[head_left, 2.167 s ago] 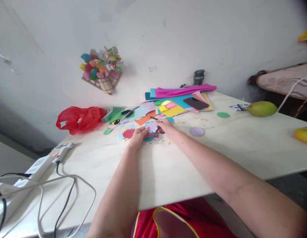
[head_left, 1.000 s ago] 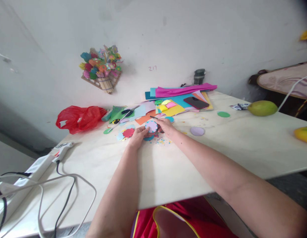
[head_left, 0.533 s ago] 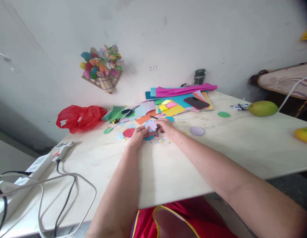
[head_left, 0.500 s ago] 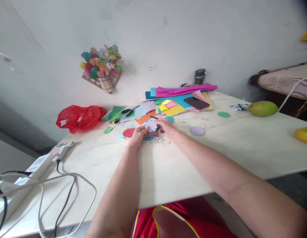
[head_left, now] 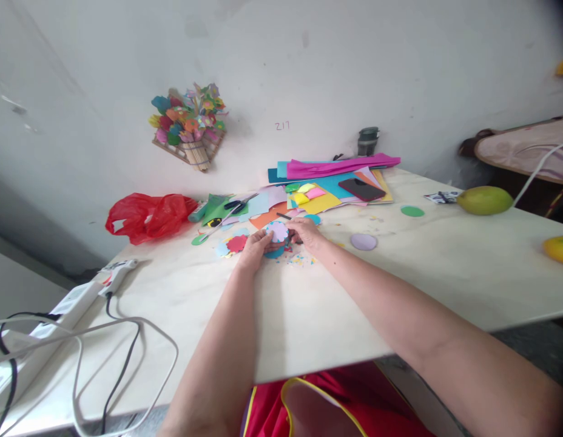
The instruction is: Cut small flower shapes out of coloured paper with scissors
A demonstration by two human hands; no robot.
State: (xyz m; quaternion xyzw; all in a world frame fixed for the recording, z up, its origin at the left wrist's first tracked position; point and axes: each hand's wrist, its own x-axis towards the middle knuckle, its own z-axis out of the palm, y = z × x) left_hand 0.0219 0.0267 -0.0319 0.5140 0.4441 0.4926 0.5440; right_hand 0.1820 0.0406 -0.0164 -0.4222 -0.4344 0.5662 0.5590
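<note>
A round lilac paper piece with a blue notched edge [head_left: 277, 231] is pinched between the thumb and fingers of my left hand [head_left: 258, 244]. My right hand [head_left: 305, 233] is closed at the piece's right side; a thin dark tool shows by its fingers, too small to make out. Under the hands lies a blue paper circle [head_left: 274, 252], partly covered. Tiny paper scraps [head_left: 300, 259] are scattered just in front. A red scalloped paper piece [head_left: 237, 244] rests left of my left hand.
Behind are coloured sheets [head_left: 324, 203], a phone [head_left: 362, 189] and scissors [head_left: 236, 206]. A red plastic bag [head_left: 149, 217] and power strip [head_left: 65, 312] with cables lie left. To the right are a lilac circle [head_left: 364, 241], green circle [head_left: 412, 211] and mango [head_left: 485, 200].
The whole view has shifted very slightly. Both hands keep nearly the same place and hold around the lilac and blue piece.
</note>
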